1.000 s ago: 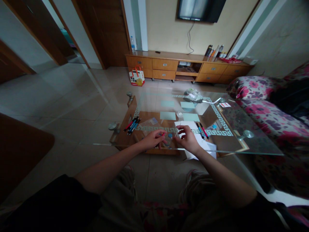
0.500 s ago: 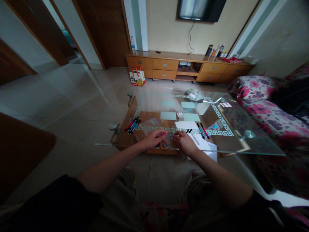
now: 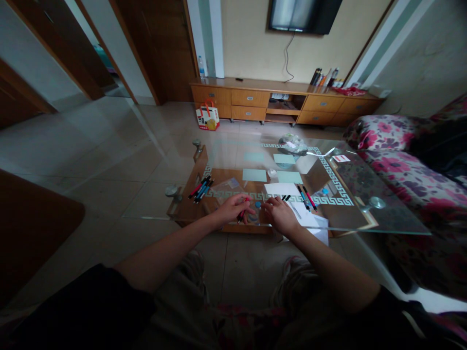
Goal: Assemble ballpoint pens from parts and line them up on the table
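Left hand: the left hand rests at the near edge of the tabletop, fingers curled around a red pen that angles down toward the person.
Right hand: the right hand sits just beside it, fingers bent over something small; what it grips, if anything, I cannot tell in this dim light.
Between the hands: a small blue piece, perhaps a cap, lies on the glass between the two hands, touching or nearly touching the fingertips.
Paper: a white sheet lies just beyond the right hand, and more white paper hangs over the near edge.
Loose pens: a bunch of pens lies to the left, a pair of pens to the right, and two short dark pieces rest on the sheet.
Further out: green cards and a plastic bag sit toward the far side.
Risk, roll-off: the hands work right at the glass edge, so a small part let slip could likely roll off to the floor.
Risk, sight: glass reflections and poor light may hide a small piece among the clutter.
Risk, paper: the overhanging paper could slide off if the right wrist drags across it.
Risk, ink: an uncapped tip held this low could mark the sheet or the fingers.
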`<state>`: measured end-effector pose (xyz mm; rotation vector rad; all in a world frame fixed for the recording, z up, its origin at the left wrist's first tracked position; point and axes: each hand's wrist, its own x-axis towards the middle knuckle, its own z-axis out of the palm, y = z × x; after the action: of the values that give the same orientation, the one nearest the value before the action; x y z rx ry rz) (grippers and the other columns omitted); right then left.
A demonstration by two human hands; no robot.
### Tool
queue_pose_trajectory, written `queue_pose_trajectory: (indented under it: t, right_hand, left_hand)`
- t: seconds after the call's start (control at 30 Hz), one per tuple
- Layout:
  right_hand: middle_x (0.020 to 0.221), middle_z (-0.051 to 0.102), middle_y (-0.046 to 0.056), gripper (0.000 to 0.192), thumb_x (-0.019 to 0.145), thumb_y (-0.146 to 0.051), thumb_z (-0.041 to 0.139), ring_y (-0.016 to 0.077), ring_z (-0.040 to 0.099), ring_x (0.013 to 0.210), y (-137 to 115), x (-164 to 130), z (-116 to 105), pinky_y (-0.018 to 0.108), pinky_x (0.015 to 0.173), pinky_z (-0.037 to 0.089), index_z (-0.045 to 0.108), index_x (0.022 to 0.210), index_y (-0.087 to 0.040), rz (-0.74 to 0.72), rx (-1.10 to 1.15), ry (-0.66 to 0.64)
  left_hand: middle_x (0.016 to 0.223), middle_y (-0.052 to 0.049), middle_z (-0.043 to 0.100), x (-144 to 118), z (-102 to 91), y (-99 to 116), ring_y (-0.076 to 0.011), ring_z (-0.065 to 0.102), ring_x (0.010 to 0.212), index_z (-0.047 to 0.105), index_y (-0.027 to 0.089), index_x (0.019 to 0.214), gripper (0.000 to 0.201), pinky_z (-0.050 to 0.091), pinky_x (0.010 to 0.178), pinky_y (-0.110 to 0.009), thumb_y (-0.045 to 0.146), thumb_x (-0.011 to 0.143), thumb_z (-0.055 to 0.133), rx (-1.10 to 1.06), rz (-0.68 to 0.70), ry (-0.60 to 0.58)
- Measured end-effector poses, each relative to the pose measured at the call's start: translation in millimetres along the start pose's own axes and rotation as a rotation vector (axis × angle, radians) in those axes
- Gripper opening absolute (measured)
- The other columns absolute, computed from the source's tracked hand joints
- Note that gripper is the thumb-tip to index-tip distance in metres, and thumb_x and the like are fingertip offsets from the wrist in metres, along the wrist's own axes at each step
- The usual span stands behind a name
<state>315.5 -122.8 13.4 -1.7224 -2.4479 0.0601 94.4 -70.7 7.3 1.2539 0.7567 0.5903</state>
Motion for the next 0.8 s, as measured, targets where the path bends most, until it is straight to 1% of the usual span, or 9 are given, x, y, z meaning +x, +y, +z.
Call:
queue_pose_trajectory:
  t: [0.13,0.23,0.33,0.43,0.5,0.6,0.67,0.8]
  right_hand:
    - [0.102,0.064,0.010,0.016,0.091,-0.021,0.057,0.0251,0.054,0.101,-8,1,3,0.037,0.093,0.044,0.068,0.102,-0.019,0.042,0.183,0.091]
    - [0.096,0.064,0.008,0.009,0.088,-0.022,0.060,0.0222,0.057,0.095,-21,0,2,0.034,0.087,0.046,0.062,0.096,-0.018,0.081,0.401,0.173]
    - [0.092,0.064,0.005,0.018,0.087,-0.022,0.060,0.0203,0.058,0.090,-37,-4,-3,0.031,0.081,0.046,0.057,0.105,-0.019,0.075,0.556,0.219]
    - [0.097,0.065,0.005,0.032,0.088,-0.021,0.059,0.0195,0.059,0.094,-47,-8,-10,0.030,0.081,0.046,0.054,0.120,-0.021,0.007,0.629,0.226]
    - [0.100,0.065,0.005,0.037,0.088,-0.019,0.058,0.0192,0.059,0.095,-50,-9,-13,0.030,0.083,0.046,0.053,0.125,-0.022,-0.039,0.634,0.220]
    - [0.099,0.064,0.005,0.036,0.089,-0.018,0.057,0.0192,0.059,0.093,-49,-10,-15,0.030,0.083,0.047,0.055,0.125,-0.022,-0.054,0.606,0.217]
    - [0.099,0.064,0.006,0.034,0.089,-0.019,0.058,0.0193,0.059,0.092,-48,-10,-15,0.031,0.084,0.047,0.057,0.123,-0.022,-0.053,0.590,0.222]
    - [0.102,0.065,0.007,0.026,0.090,-0.020,0.059,0.0203,0.060,0.097,-46,-11,-15,0.032,0.087,0.048,0.062,0.117,-0.023,-0.078,0.562,0.244]
  left_hand:
    - [0.087,-0.010,0.076,-1,4.6,5,-0.0143,0.065,0.051,0.049,0.017,0.115,0.038,0.045,0.049,-0.022,0.047,0.093,0.057,-0.107,-0.046,0.080]
    - [0.085,-0.008,0.075,-1,7.0,7,-0.0153,0.066,0.052,0.048,0.019,0.110,0.027,0.042,0.048,-0.022,0.042,0.096,0.050,-0.188,-0.062,0.177]
    - [0.081,-0.005,0.073,0,8.6,7,-0.0151,0.066,0.056,0.049,0.020,0.104,0.017,0.040,0.048,-0.021,0.034,0.096,0.050,-0.266,-0.087,0.252]
    - [0.076,-0.003,0.070,0,10.7,5,-0.0130,0.064,0.058,0.053,0.019,0.097,0.010,0.041,0.051,-0.021,0.028,0.094,0.052,-0.350,-0.132,0.293]
    - [0.078,-0.004,0.069,0,12.7,3,-0.0125,0.064,0.061,0.056,0.017,0.092,0.008,0.044,0.055,-0.022,0.024,0.093,0.053,-0.416,-0.186,0.271]
    - [0.086,-0.007,0.071,-1,16.3,1,-0.0135,0.065,0.067,0.061,0.015,0.092,0.014,0.047,0.060,-0.024,0.025,0.094,0.051,-0.512,-0.282,0.143]
    - [0.086,-0.007,0.070,-2,18.9,-1,-0.0131,0.064,0.066,0.063,0.015,0.095,0.017,0.047,0.060,-0.024,0.026,0.094,0.052,-0.560,-0.306,0.083]
    - [0.081,-0.005,0.069,-4,22.1,-2,-0.0118,0.062,0.064,0.065,0.015,0.095,0.013,0.047,0.060,-0.024,0.023,0.092,0.055,-0.575,-0.313,0.060]
